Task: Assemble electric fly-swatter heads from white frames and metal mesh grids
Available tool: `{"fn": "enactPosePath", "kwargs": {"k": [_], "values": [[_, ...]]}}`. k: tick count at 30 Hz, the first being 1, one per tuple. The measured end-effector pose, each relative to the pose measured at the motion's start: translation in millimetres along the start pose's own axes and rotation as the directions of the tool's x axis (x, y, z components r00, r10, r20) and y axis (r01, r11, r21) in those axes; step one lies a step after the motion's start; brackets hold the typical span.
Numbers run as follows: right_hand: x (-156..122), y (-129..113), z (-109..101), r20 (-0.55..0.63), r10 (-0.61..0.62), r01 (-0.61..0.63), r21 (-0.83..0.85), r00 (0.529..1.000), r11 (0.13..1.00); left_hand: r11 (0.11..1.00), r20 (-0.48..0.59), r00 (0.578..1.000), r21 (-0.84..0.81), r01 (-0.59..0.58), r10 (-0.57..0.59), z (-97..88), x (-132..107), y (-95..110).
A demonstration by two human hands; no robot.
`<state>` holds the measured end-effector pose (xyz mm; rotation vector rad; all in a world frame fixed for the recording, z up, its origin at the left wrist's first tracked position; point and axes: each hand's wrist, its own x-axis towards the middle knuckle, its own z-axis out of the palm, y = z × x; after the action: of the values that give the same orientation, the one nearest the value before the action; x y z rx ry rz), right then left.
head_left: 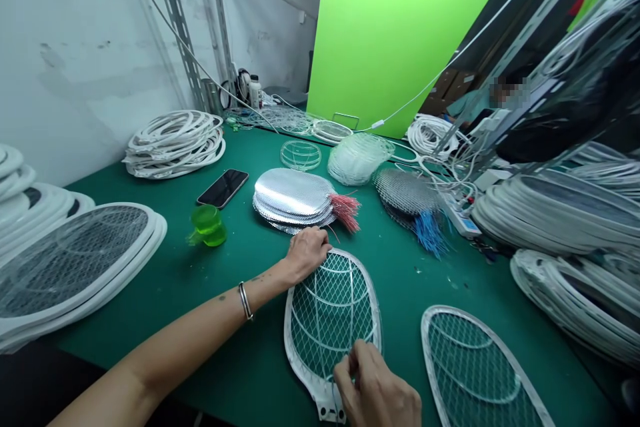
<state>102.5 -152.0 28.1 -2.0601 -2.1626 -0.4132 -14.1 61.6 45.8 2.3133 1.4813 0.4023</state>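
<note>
A white mosquito-racket frame [373, 300] with wire mesh and curved clear ribs lies flat before me, its neck towards me. My left hand [307, 255] is closed on its upper left rim, fingers curled downward. Over the lower right of the mesh, my right hand [377, 387] is closed in a pinch; whatever is between its fingertips is hidden. A thin blue wire [335, 395] runs beside those fingers towards the neck. Just beyond my left hand rests a stack of silvery mesh sheets [293, 193] with red wires [345, 211].
Another meshed racket frame [426, 333] lies at right. Dark mesh sheets [405, 190] with blue wires [429, 235], a clear rib pile [357, 157], a phone [223, 188] and a green cup [209, 225] sit farther back. Frame stacks [173, 143] line both sides. A person [470, 107] is behind at right.
</note>
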Motion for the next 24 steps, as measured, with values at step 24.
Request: {"fn": "enactPosePath", "kwargs": {"k": [24], "values": [[187.0,52.8,23.4,0.513,0.244,-0.508,0.470,0.823,0.722,0.986,0.166,0.983,0.134,-0.104,0.081,-12.2,10.6,12.9]]}}
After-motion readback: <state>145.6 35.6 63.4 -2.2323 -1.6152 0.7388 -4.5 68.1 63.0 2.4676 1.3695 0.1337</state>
